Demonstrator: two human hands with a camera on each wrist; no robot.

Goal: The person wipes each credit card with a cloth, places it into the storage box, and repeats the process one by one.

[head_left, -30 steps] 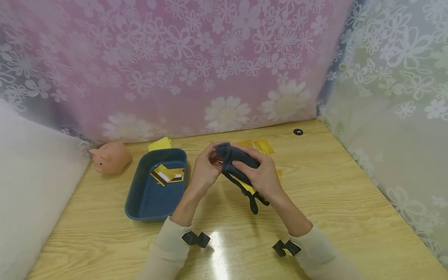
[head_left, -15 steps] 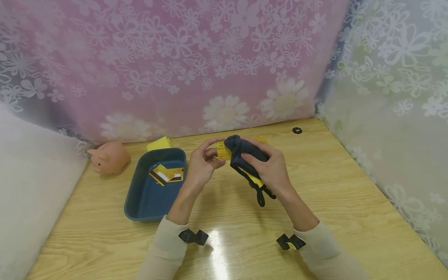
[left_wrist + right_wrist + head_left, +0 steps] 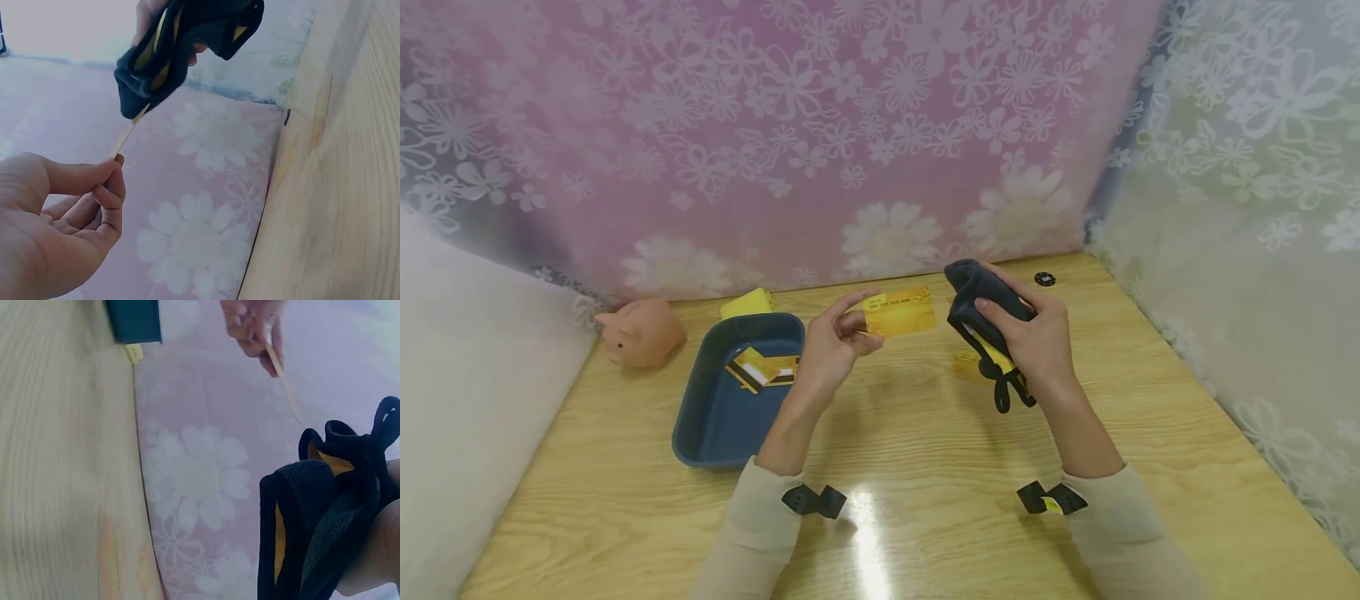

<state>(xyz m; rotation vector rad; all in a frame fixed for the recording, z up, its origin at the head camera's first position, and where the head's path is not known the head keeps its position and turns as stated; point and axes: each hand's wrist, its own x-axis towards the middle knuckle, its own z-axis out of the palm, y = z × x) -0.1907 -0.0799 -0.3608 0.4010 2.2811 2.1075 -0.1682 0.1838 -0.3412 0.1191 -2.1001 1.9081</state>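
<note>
Head view: a wood-grain table (image 3: 955,525), with a streak of glare to the near right of a blue tray (image 3: 724,437), meets a pink flower-printed cloth (image 3: 760,142) hanging behind the tray. A paler floral cloth (image 3: 1240,275) closes the far side, well to the tray's right, and a white surface (image 3: 482,383) rises to its left. Inside the tray lie a few overlapping cards (image 3: 758,368); left of it stands a pink piggy bank (image 3: 643,335), just behind it a yellow block (image 3: 747,303). Right of the tray, the left hand (image 3: 831,354) pinches a golden card (image 3: 901,313) in the air. Farther right of the tray, the right hand (image 3: 1037,337) curls round a dark fabric pouch (image 3: 981,285), also raised; table cards (image 3: 967,369) lie below it, and a black chip (image 3: 1045,279) lies well to the tray's right. Left wrist view: the left thumb and fingertips are closed together on the golden card, seen edge-on, its outer end pointing away from the tray's side, towards the pouch. Right wrist view: yellow shows in the pouch's dark folds; the right fingers are mostly hidden behind it, and the yellow block peeks out beside the tray's corner.
</note>
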